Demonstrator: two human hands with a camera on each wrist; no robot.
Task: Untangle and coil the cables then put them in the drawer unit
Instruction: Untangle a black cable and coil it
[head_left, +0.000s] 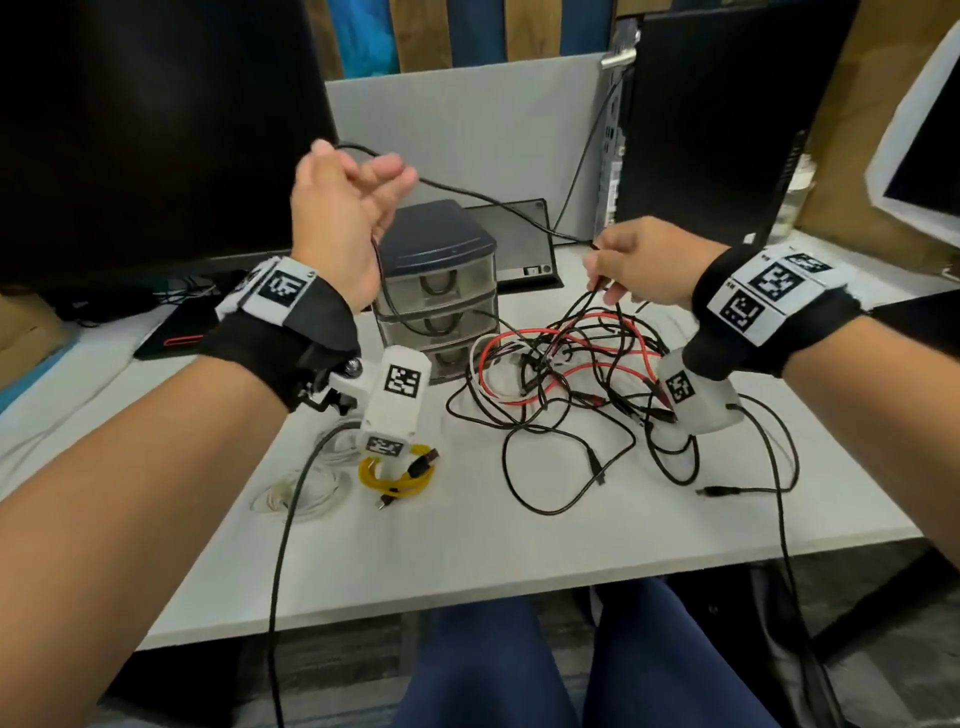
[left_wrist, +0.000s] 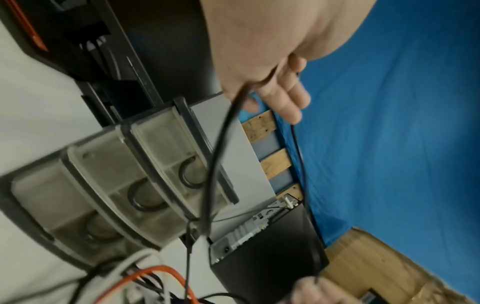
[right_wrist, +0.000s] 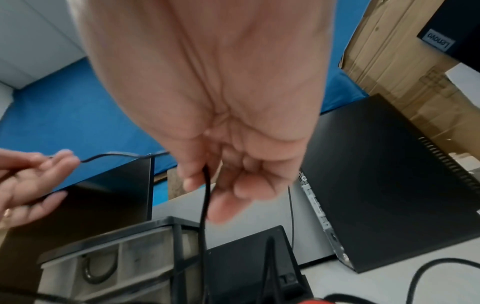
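Hands (head_left: 345, 208) pinching black cable (head_left: 483, 196)

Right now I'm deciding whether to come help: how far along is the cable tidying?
Early. Done: a yellow cable and a white cable lie coiled on the desk. In hand: the left hand and right hand stretch one black cable out of the tangle. Left: that black-and-red heap, and the drawer unit is closed.

Drawer unit (head_left: 435, 291) behind-left of cable tangle (head_left: 566, 374) — both on desk (head_left: 467, 561).
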